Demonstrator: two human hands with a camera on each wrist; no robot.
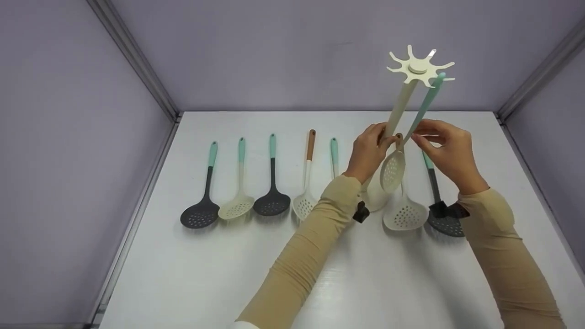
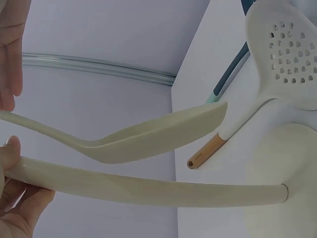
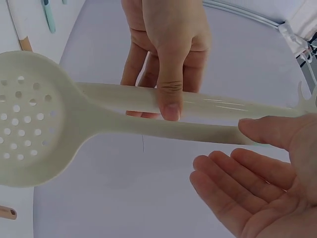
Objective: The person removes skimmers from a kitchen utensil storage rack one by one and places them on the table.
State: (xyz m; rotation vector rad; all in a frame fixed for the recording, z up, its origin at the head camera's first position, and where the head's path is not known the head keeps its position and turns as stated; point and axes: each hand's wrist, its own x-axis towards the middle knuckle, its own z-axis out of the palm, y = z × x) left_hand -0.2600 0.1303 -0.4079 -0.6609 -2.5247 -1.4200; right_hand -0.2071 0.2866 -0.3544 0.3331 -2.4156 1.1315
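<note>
My left hand (image 1: pixel 368 151) grips the cream pole (image 2: pixel 148 191) of a utensil stand, whose star-shaped hook top (image 1: pixel 418 66) rises above the hands. A cream slotted skimmer (image 1: pixel 393 172) with a mint handle (image 1: pixel 427 107) hangs beside the pole, its handle end up at the hooks. Around its handle my right hand (image 1: pixel 450 151) is spread loosely; the thumb lies over the handle in the right wrist view, with the fingers (image 3: pixel 233 183) extended below. Whether the thumb presses it I cannot tell. The stand's round base (image 2: pixel 282 153) is on the table, partly hidden by the left arm.
On the white table (image 1: pixel 183 274) lie several skimmers in a row: black (image 1: pixel 199 214), cream (image 1: pixel 236 208), another black one (image 1: pixel 272 203), and white ones (image 1: pixel 406 215) with brown handles. A black-headed skimmer (image 1: pixel 445 225) lies under the right wrist. Grey-lilac panels (image 1: pixel 297 55) enclose the table.
</note>
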